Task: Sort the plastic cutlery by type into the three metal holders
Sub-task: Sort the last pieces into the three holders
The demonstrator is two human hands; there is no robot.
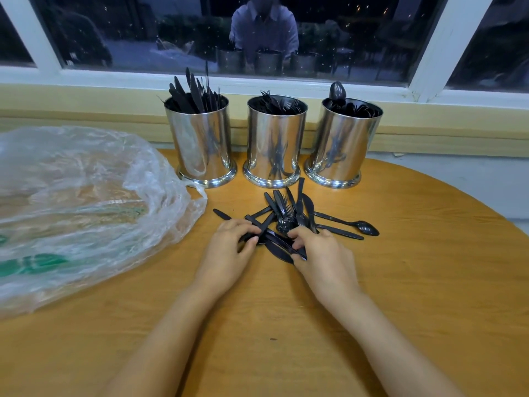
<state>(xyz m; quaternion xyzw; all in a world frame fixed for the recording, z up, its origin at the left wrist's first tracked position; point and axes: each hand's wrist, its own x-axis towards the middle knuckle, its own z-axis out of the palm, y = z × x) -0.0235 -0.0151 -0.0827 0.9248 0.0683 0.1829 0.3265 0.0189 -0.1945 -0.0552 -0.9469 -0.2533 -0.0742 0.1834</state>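
Three polished metal cylinders stand in a row at the far edge of a round wooden surface (429,267). The fork holder (274,144) stands in the middle, with black tines showing above its rim. The knife holder (200,144) stands just to the left of the fork holder, apart from it, with black blades rising well above its rim. The spoon holder (342,144) stands just to the right of the fork holder, also apart, with one spoon bowl above the rim. The loose cutlery (289,216), black forks, knives and spoons lying crossed, sits in a heap directly in front of the fork holder. One spoon (362,226) lies at the heap's right edge, its bowl pointing away to the right. Both hands are at the side of the heap furthest from the fork holder. The left hand (229,247) has its fingers and thumb curled round pieces of the loose cutlery; which pieces cannot be told. The right hand (320,253) pinches a knife (279,252) between curled fingers and thumb, with the blade lying on the surface between the two hands. A crumpled clear plastic bag (80,202) with green print lies left of the fork holder, beyond the knife holder. A window (286,30) with white frames stands behind the fork holder.
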